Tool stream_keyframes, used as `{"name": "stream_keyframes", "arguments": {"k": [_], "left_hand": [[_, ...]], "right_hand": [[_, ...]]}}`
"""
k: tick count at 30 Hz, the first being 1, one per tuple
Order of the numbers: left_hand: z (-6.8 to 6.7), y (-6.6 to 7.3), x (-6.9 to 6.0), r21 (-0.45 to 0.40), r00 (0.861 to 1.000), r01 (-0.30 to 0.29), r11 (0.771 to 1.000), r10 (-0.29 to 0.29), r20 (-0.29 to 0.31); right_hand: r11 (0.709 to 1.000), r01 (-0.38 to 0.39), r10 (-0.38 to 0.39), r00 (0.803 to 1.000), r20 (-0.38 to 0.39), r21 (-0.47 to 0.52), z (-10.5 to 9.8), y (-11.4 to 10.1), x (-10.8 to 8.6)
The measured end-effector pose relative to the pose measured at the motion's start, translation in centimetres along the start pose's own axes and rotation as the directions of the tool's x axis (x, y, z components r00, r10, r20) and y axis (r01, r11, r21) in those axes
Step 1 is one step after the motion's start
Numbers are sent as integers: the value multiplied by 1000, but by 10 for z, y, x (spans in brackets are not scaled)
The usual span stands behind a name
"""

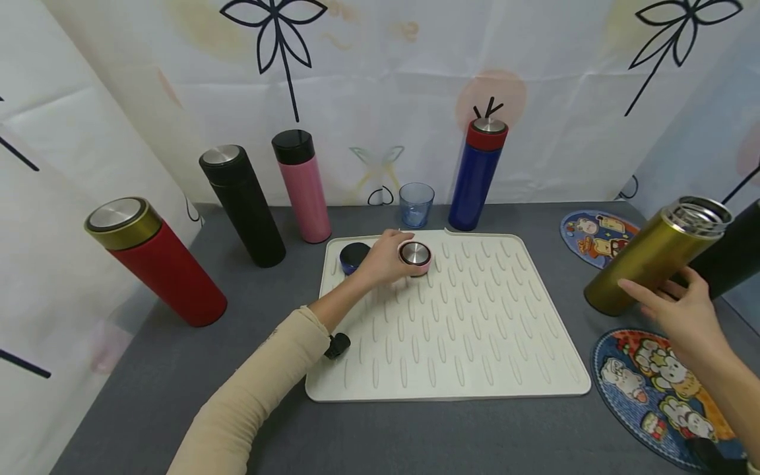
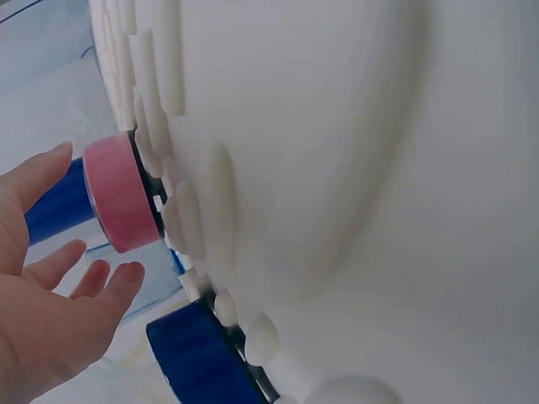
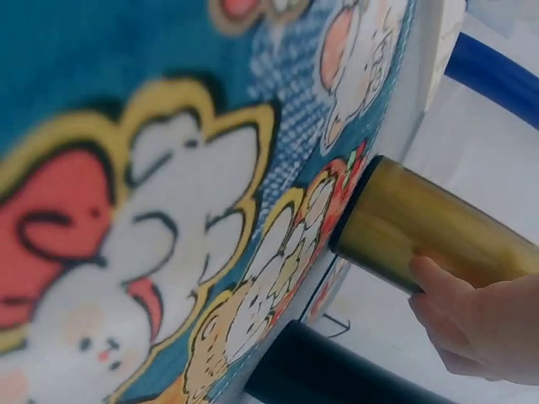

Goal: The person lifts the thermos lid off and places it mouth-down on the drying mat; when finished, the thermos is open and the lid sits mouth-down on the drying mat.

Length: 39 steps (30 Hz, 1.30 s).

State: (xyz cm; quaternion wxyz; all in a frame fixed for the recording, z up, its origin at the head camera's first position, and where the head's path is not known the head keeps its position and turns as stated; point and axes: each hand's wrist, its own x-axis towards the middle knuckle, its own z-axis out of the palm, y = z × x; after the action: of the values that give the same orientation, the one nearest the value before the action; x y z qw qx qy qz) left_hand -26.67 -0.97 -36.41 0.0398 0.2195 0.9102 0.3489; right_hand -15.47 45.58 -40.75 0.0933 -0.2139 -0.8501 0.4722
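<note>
On the white ribbed mat (image 1: 475,369), my left hand (image 1: 387,258) is at a small pink lid (image 1: 419,269) with a metallic top. In the left wrist view, the thumb and fingers of that hand (image 2: 59,286) are spread apart near the pink lid (image 2: 126,194). A dark blue lid (image 1: 351,264) lies beside my left wrist. At the right, my right hand (image 1: 683,303) is against a gold thermos bottle (image 1: 647,254) whose bare metal neck shows. Its thumb extends toward the bottle's side; the other fingers are partly hidden. A black bottle (image 1: 733,251) stands close behind that hand.
Left of the mat stand a red thermos (image 1: 172,270) with gold lid, a black thermos (image 1: 243,204) and a pink thermos (image 1: 304,191). Behind it are a blue glass (image 1: 417,211) and a blue thermos (image 1: 475,178). Cartoon placemats (image 1: 647,389) lie at right.
</note>
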Motion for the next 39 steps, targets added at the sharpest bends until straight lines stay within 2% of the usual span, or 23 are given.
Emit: {"name": "stream_keyframes", "arguments": {"k": [4, 7, 12, 14, 17, 21, 25, 28, 32, 35, 39], "left_hand": [[-4, -1, -3, 4, 1000, -14, 1000, 15, -17], [-8, 0, -6, 3, 1000, -14, 1000, 14, -11], [-17, 3, -12, -38, 1000, -6, 999, 6, 3], [-22, 2, -14, -78, 1000, -13, 997, 13, -12], [-31, 1, -16, -151, 998, -46, 987, 39, -49], [-42, 1, -20, -215, 994, -84, 973, 66, -89], [-52, 1, -26, -278, 991, -94, 956, 63, -119], [-59, 0, -30, -341, 988, -109, 934, 63, -144], [-65, -1, -35, -383, 984, -126, 915, 67, -165], [-65, -4, -39, -379, 984, -132, 916, 74, -165], [-64, -6, -47, -341, 987, -126, 931, 82, -141]], "right_hand": [[998, -67, 68, 995, 75, -11, -3, 1, -7], [993, -106, 112, 984, 140, -46, -5, 5, -11], [986, -138, 158, 949, 271, -91, -13, 8, -18], [983, -139, 173, 923, 343, -123, -14, -2, -24], [980, -97, 168, 875, 454, -175, -14, -27, -37], [984, 27, 81, 807, 585, -174, -8, -60, -58], [978, 161, -34, 755, 655, -135, 4, -71, -68], [963, 244, -113, 744, 659, -111, 13, -77, -69], [936, 334, -190, 748, 636, -113, 22, -87, -70], [919, 373, -221, 756, 616, -127, 30, -95, -70], [923, 363, -226, 781, 583, -129, 44, -107, -68]]}}
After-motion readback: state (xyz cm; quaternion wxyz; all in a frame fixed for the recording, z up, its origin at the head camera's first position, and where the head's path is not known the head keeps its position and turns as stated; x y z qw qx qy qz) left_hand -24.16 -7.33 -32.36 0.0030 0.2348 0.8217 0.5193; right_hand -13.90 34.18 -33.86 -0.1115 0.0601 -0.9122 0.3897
